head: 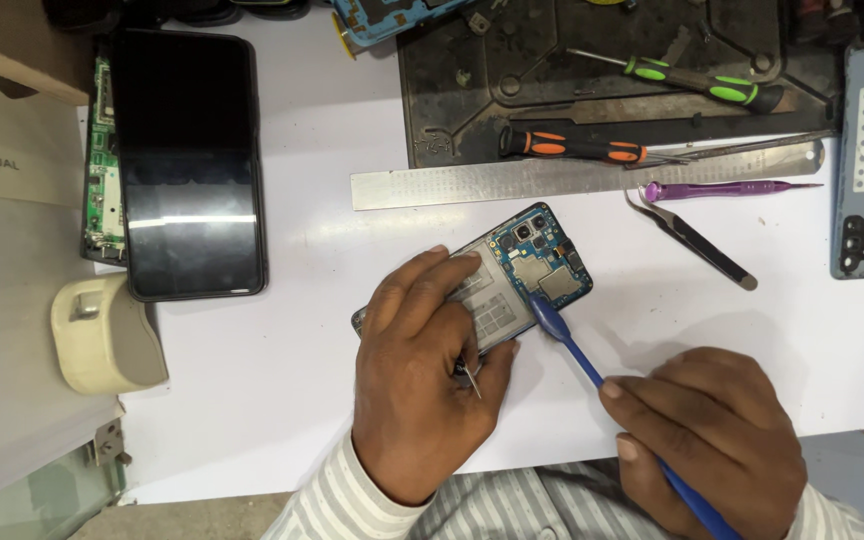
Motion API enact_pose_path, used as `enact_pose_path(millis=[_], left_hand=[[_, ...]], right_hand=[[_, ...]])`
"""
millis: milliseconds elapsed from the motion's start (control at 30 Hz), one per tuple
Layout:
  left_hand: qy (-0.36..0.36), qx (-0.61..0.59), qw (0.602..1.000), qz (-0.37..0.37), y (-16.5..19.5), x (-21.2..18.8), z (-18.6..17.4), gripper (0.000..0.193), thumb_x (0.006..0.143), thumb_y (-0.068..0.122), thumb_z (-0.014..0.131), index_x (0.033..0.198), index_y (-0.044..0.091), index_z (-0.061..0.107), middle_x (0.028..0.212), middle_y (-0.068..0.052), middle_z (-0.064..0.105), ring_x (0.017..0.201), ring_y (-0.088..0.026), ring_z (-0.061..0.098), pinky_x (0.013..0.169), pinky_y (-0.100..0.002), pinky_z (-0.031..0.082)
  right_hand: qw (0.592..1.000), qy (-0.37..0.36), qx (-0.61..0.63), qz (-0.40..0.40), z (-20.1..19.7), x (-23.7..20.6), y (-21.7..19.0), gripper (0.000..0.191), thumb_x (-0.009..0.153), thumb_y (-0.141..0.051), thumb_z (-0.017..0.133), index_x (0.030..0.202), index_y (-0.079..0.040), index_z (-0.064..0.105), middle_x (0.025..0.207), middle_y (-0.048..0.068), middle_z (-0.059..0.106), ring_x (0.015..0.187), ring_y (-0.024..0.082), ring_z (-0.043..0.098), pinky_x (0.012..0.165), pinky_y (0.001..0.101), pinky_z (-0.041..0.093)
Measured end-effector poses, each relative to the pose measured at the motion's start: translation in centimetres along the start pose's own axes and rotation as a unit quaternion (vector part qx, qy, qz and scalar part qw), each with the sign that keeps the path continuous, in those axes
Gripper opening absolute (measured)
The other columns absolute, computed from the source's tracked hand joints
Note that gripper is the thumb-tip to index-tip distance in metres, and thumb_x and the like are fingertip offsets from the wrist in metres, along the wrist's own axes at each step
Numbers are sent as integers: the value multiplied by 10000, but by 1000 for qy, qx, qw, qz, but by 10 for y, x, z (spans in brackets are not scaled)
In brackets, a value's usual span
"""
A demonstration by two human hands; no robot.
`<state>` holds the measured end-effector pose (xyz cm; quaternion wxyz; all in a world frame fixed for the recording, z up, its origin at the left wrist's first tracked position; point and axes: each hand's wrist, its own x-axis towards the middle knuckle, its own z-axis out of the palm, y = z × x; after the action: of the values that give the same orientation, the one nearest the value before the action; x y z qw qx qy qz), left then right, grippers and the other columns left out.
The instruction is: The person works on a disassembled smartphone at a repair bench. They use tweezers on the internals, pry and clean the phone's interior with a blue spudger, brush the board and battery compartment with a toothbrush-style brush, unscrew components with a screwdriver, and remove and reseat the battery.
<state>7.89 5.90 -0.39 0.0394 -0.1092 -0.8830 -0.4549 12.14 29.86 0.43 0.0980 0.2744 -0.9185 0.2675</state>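
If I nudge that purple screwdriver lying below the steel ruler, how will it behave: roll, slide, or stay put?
The purple screwdriver has a slim round shaft, so it would probably roll on the smooth white table. It looks thin and likely light, so a small push may send it far. The black tweezers close beside its butt end might stop a roll toward the person.
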Motion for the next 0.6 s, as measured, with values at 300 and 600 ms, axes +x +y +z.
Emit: enact_pose_path(millis=[300, 600], left_hand=[[4, -6, 1000, 3, -2, 0, -1, 345, 683, 37, 855, 657, 46, 511, 1342, -193, 624, 1366, -404, 506, 1068, -497, 456], [7, -9, 1000, 5, -3, 0, -1, 334, 679, 27, 852, 667, 41, 518, 1340, -186, 624, 1364, -397, 509, 1078, -493, 452]], right_hand=[[1000, 17, 5, 3, 4, 5, -5, 245, 788, -69, 707, 1027, -47, 756, 983, 50, 738, 912, 238, 641, 884, 424, 534], [999, 24, 28, 41, 5, 14, -12, 239, 761, -34, 711, 997, -49, 749, 931, 52, 723, 888, 240, 662, 898, 430, 539]])
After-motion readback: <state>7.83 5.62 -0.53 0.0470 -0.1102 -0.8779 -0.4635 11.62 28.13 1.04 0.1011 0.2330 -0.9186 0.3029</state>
